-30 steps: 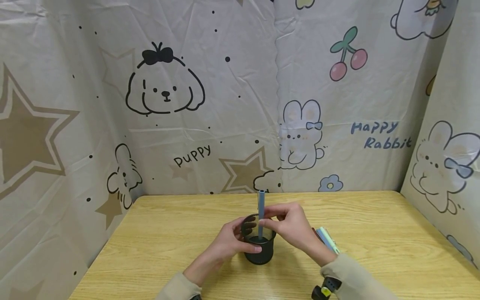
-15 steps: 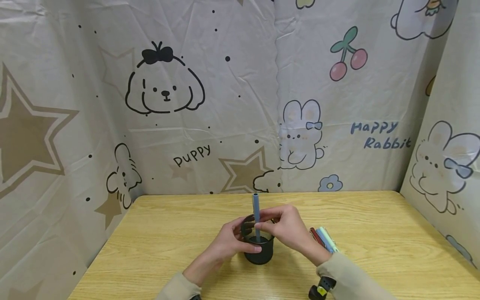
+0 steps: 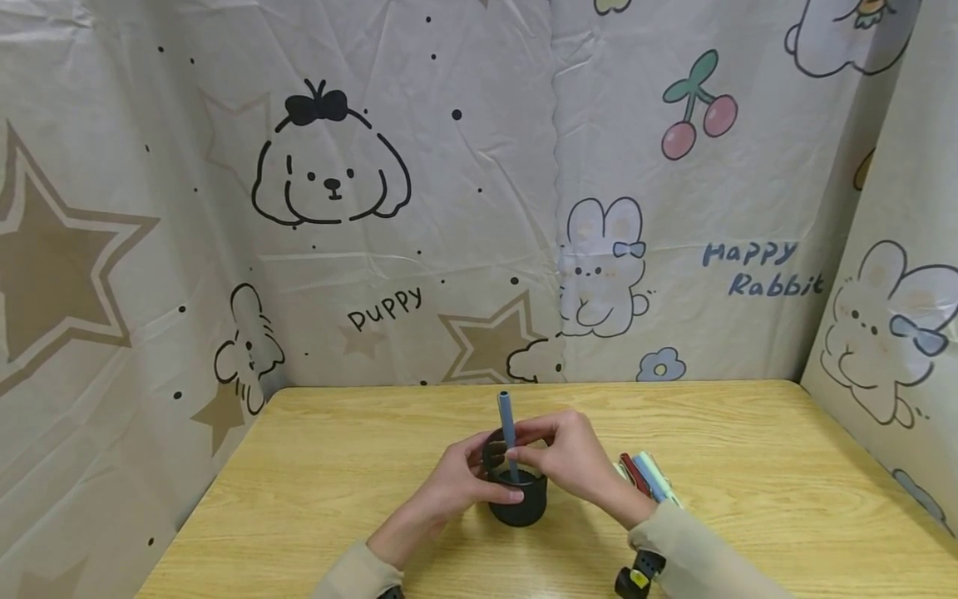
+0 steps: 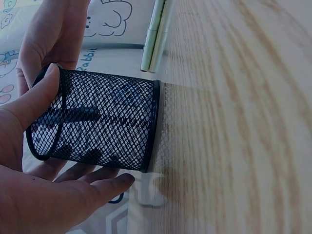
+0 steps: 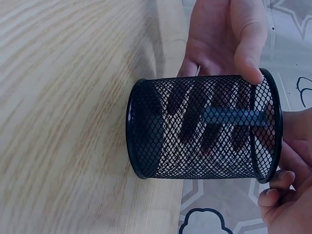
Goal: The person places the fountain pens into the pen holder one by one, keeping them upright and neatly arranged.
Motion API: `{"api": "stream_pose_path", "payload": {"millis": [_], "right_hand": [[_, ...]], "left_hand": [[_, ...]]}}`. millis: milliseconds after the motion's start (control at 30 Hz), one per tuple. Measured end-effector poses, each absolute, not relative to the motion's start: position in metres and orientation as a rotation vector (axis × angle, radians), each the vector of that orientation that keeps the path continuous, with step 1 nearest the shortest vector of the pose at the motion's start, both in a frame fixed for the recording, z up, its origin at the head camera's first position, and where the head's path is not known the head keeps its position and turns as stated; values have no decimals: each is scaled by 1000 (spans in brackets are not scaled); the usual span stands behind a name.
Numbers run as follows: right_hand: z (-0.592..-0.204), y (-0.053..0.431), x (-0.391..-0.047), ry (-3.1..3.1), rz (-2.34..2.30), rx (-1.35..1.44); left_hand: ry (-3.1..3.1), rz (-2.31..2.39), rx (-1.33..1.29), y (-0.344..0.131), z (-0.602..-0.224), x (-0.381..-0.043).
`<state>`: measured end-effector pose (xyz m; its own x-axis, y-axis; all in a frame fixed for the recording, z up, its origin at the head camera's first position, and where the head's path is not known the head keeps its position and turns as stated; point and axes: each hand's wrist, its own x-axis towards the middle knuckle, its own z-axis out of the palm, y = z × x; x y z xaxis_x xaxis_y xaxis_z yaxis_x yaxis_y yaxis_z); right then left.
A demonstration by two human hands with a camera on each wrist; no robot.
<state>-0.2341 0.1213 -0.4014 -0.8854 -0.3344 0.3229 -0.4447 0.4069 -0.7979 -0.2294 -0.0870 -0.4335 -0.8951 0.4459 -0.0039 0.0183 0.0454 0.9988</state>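
Black wire mesh, rolled into a round pen holder (image 3: 520,504) with a solid-looking base and a thick rim, stands upright on the pale wood-grain table (image 3: 337,466), between the two hands. Left hand (image 3: 466,477) grips it: thumb over the near side at the rim, fingers wrapped behind the far wall. Right hand (image 3: 566,449), at the rim, pinches a slim blue-grey pen (image 3: 508,428) between thumb and fingertips; pen leans slightly toward the left hand, upper half above the rim, lower end inside. Both wrist views, through the mesh, put that end short of the base. Handling, as judged: pen light, stiff, probably smooth plastic, liable to roll or slip in a loose pinch; hardly fragile. Best hold is the upper barrel, above the rim, so knuckles clear the wire. Holder looks light too, easily nudged or tipped; wall likely springy and may dent under a hard squeeze, while the mesh gives fingers good purchase. Low on the wall or at the stiff rim seems the surest grip. Just outside the right wrist lies a loose cluster of dark red, blue and pale mint pens (image 3: 653,477), touched by neither hand.
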Motion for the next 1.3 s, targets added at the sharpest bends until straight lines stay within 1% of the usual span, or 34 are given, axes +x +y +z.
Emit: {"api": "stream_pose_path", "payload": {"millis": [533,800,1033,1300], "right_hand": [[-402,117,-235,-2570,1396,645],[-399,119,-233,-2575,1331,640],[-390,140,-228,-2507,1350,614],[-379,186,-219,-2548,1229,474]], "left_hand": [[2015,1915,482,-87,-433,-231],[2022,1917,438,-87,-433,-228],[2041,1913,406,-86,-434,-228],[2050,1914,435,-86,-434,-226]]}}
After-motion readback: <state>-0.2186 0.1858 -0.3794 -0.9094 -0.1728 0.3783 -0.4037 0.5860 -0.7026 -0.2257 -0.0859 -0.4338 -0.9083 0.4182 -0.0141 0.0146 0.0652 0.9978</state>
